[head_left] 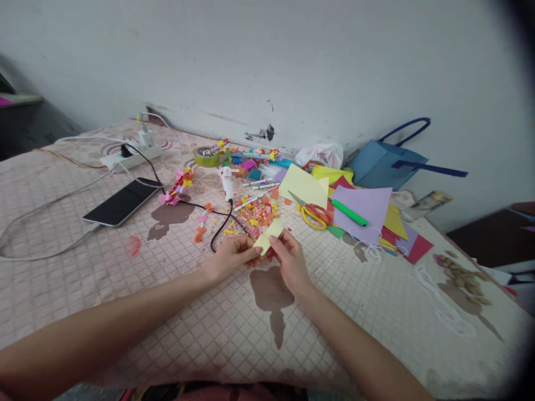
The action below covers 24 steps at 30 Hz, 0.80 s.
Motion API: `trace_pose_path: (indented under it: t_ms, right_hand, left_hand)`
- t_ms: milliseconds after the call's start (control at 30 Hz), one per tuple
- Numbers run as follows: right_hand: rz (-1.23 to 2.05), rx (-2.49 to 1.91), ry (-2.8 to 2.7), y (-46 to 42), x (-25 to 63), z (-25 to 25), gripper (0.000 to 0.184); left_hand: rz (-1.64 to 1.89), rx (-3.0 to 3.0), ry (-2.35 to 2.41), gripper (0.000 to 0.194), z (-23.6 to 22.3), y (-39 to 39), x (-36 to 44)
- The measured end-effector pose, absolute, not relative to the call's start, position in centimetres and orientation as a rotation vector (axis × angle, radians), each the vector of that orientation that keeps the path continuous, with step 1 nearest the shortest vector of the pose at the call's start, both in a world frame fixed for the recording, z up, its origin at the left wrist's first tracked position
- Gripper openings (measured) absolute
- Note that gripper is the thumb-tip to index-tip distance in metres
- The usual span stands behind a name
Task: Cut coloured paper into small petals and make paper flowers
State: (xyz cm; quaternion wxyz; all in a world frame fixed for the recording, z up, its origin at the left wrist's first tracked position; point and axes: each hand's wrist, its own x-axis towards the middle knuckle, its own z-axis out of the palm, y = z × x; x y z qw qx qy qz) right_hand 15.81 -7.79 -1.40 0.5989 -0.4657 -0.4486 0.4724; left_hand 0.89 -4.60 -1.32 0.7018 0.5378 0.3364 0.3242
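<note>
Between my two hands is a small strip of pale yellow paper, tilted over the table's middle. My left hand pinches its lower left end between thumb and fingers. On its right side my right hand pinches it too, thumb on top. The fingers under the paper are partly hidden. Just beyond lies a heap of colourful paper scraps. A white glue gun with a black cord stands behind the heap. Scissors with yellow and orange handles lie to the right, by a green cutter knife.
A tablet on a cable and a white power strip are at the left. Coloured paper sheets, white string and a blue bag occupy the right. Green tape and paper flowers sit further back, near the wall.
</note>
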Motion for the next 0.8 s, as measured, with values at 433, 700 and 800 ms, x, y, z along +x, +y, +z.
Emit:
trace_pose_path:
  t_ms: [433,700,800]
  right_hand:
    - [1.039,-1.122,-1.091,-7.71,15.96,-2.05,0.016]
    - [1.05,-1.119,-1.113,-7.82,16.05,-2.07,0.022]
    - [1.079,-1.107,-1.114,-7.87,15.99,-1.84,0.022]
  left_hand:
    - [0.673,1.178,0.72,0.031,-1.2,-4.77,0.91]
    - [0.686,1.168,0.738,0.032,-0.99,-4.83,0.92]
    - [0.689,1.181,0.737,0.033,-1.01,-4.85,0.88]
